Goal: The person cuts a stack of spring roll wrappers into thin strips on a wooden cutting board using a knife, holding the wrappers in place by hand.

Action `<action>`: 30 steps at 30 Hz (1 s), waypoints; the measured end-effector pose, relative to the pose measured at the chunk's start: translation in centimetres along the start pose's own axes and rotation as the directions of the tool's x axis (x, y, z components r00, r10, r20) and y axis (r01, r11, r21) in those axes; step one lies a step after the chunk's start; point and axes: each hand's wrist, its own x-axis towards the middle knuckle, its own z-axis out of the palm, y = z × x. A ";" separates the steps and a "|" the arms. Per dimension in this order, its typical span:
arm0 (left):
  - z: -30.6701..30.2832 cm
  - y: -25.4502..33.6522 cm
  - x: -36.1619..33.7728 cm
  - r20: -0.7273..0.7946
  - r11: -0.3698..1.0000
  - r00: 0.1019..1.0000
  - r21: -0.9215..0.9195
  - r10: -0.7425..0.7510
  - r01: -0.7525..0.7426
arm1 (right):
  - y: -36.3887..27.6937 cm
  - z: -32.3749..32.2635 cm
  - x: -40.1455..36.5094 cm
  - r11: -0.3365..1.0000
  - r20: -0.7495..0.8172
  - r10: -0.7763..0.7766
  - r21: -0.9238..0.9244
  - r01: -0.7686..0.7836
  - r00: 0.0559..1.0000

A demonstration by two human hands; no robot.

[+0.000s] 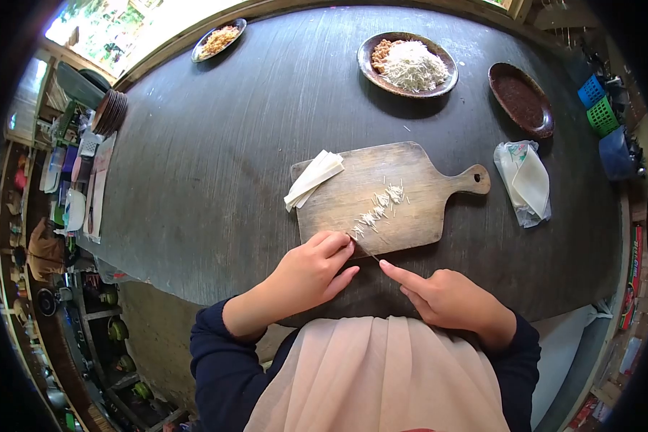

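Note:
A wooden cutting board (410,169) with a handle lies on the dark table. Thin white shreds (378,209) run in a line across it, and flat white strips (315,178) rest on its left corner. My left hand (313,268) is at the board's near edge, fingers bent together at the end of the shreds; what they press is hidden beneath them. My right hand (439,294) is closed around a knife, its index finger stretched along it. The thin blade (364,248) points toward my left fingertips.
On the dark table (216,158), a round plate (367,70) holds white shreds and brown food. A small plate (196,53) stands far left. An oval brown dish (520,99) and a plastic packet (523,183) lie right. Stacked brown dishes (110,112) stand at the left edge.

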 end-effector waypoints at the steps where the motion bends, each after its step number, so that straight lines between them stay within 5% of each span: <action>1: 0.0 0.0 0.0 -0.008 1.000 1.000 0.012 0.002 -0.002 | -0.1 -0.1 -0.1 1.000 0.005 0.006 -0.004 -0.006 1.000; 7: 0.0 0.1 0.1 -0.009 1.000 1.000 0.000 0.001 -0.001 | -0.6 -1.7 -1.4 1.000 0.103 0.020 -0.021 -0.018 0.994; 30: 0.1 0.1 0.0 -0.022 1.000 1.000 0.001 0.001 -0.001 | -0.2 -0.3 -0.4 0.999 0.007 -0.001 0.055 0.000 1.000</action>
